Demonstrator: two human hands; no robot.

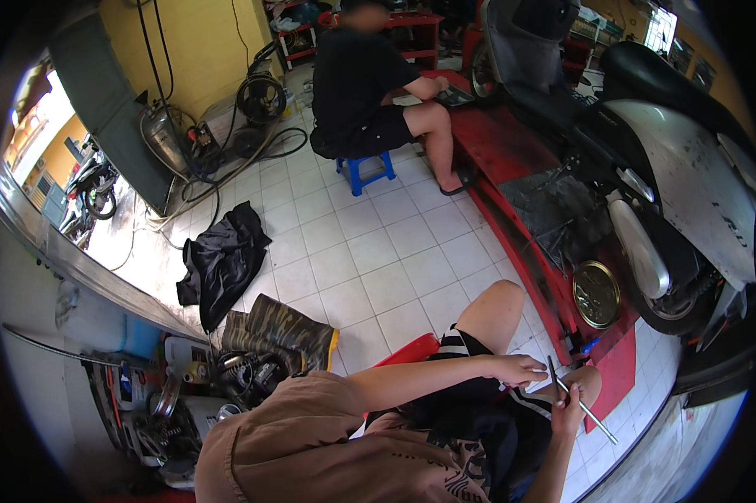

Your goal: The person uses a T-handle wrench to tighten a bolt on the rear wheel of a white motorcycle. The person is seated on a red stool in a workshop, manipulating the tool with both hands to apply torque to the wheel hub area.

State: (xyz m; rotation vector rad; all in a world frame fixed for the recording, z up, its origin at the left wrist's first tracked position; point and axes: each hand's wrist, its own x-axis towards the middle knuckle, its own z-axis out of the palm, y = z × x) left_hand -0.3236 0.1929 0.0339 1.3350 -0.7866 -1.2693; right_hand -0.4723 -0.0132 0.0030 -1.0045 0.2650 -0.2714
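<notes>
Over my lap, my right hand (567, 407) is wrapped round a long metal tool. Its silver rod (600, 426) slants down to the right, and a dark bar (552, 370) crosses near its upper end. It looks like a T-handle wrench. My left hand (517, 369) is just left of the dark bar, with fingers curled together and pointing toward it. Whether those fingers pinch something small I cannot make out.
Right of me, a scooter (680, 184) stands on a red lift platform (512, 155) beside a round metal pan (597, 293). Another person (357, 84) sits ahead on a blue stool (365, 172). Black cloth (223, 260) and camouflage boots (285, 331) lie left.
</notes>
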